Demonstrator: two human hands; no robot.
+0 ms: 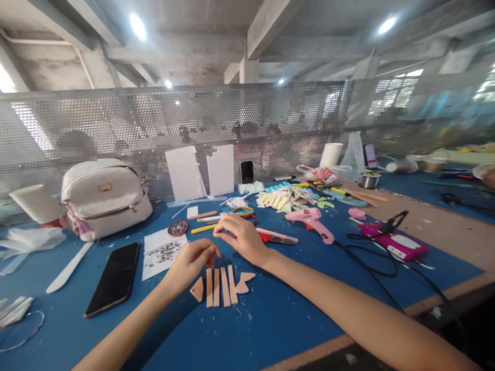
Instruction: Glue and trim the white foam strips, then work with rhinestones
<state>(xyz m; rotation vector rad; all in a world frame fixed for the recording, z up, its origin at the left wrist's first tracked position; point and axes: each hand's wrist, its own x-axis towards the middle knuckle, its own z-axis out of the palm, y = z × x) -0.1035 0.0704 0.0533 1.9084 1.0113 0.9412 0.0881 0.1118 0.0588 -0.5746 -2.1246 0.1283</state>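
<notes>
Lit by glaring ceiling lamps (138, 27) and distant windows (396, 93), softly shadowed on the tabletop (278, 330), blurred toward the right edge.

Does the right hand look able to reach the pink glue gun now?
Probably yes: the pink glue gun lies uncovered to the right of the right hand, with nothing tall between.

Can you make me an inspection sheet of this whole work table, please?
Surface: blue table, busiest toward the back.
Work pieces: four pale strips side by side, a pointed piece on their left, angular pieces on their right.
Clutter: phone lying flat, backpack, scrap pile, glue gun.
Hands: left hand and right hand both curled; can't tell if either holds something.
Cables: black cords near the purple box.
Surroundings: mesh screen behind, ceiling lights on.
</notes>
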